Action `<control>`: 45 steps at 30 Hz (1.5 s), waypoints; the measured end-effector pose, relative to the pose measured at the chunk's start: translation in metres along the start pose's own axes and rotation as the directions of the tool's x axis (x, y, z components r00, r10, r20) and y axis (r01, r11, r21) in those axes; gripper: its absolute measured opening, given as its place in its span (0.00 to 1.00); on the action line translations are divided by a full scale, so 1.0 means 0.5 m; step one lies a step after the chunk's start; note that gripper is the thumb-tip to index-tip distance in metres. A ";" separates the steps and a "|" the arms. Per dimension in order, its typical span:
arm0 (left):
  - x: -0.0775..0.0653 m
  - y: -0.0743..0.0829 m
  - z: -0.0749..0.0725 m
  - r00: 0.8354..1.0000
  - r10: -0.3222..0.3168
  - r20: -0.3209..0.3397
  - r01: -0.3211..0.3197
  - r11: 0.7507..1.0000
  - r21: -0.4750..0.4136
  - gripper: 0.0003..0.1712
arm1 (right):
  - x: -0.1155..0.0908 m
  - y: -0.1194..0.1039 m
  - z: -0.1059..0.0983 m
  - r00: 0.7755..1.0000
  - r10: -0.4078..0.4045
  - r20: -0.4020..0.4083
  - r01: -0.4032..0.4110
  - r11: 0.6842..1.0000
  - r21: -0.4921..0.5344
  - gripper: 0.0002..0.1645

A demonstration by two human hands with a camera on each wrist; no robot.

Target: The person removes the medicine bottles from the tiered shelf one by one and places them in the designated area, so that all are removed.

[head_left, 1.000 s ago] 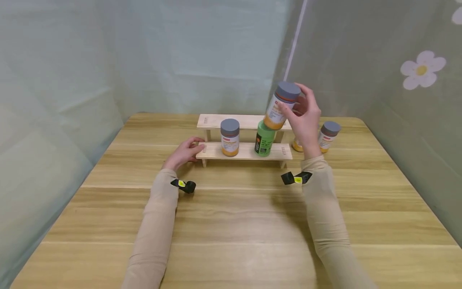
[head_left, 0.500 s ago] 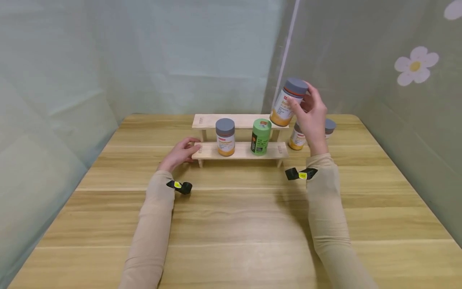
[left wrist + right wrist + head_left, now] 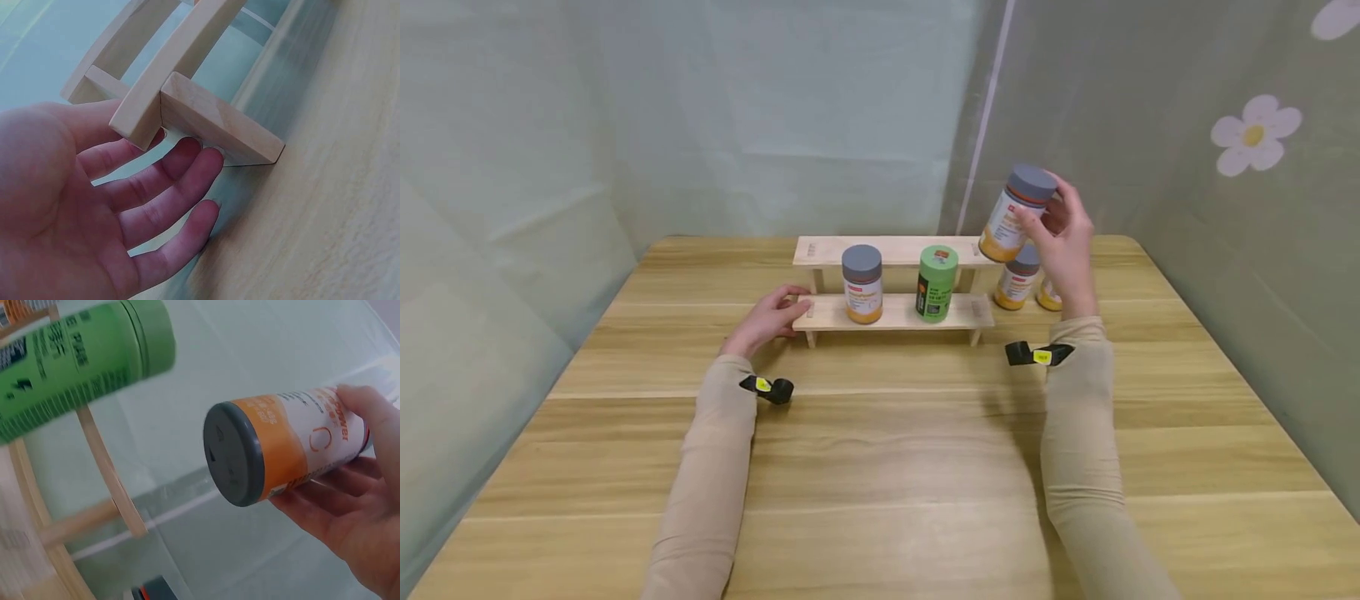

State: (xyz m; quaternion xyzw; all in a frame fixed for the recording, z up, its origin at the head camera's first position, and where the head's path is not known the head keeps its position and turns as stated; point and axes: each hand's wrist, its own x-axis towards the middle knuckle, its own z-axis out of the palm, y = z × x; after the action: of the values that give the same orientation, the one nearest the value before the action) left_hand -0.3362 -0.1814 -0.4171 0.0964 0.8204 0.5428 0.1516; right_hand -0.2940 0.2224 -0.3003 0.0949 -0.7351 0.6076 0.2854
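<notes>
My right hand [image 3: 1063, 242] grips a supplement bottle [image 3: 1013, 215] with a grey cap and a white-and-orange label. The bottle tilts in the air by the upper plank's right end; its dark base [image 3: 232, 453] shows in the right wrist view. My left hand [image 3: 767, 321] holds the left end of a two-tier wooden shelf [image 3: 891, 312]. Its fingers [image 3: 181, 187] curl beneath the lower plank, beside the leg. Another grey-capped bottle [image 3: 862, 287] and a green bottle [image 3: 936, 287] stand upright on the lower tier.
Right of the shelf, two more grey-capped bottles, one at the front [image 3: 1017, 283] and one partly hidden by my right hand [image 3: 1049, 296], stand on the wooden table [image 3: 895, 467]. A pale curtain [image 3: 790, 117] hangs behind the table.
My right hand has carried its bottle rightward, away from above the green bottle, whose top is now uncovered. The left hand keeps its place at the shelf end. The head view shifted slightly.
</notes>
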 end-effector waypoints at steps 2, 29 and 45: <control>-0.004 -0.002 -0.002 1.000 0.018 0.008 -0.017 1.000 -0.011 0.31 | 0.000 0.003 -0.009 1.000 0.011 -0.003 -0.011 1.000 0.014 0.31; -0.005 -0.008 -0.008 1.000 -0.011 -0.003 0.011 1.000 0.009 0.30 | -0.001 0.039 -0.094 0.986 0.102 -0.128 -0.101 0.995 0.013 0.32; -0.006 -0.003 -0.009 1.000 -0.022 -0.002 0.022 0.999 0.026 0.30 | -0.009 0.039 -0.141 0.958 0.127 -0.257 -0.140 0.990 -0.034 0.33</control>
State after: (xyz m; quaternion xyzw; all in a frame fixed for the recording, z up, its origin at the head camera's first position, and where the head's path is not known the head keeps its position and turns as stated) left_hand -0.3351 -0.1867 -0.4166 0.0888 0.8284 0.5306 0.1559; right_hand -0.2786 0.2929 -0.3121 -0.0412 -0.7128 0.6132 0.3380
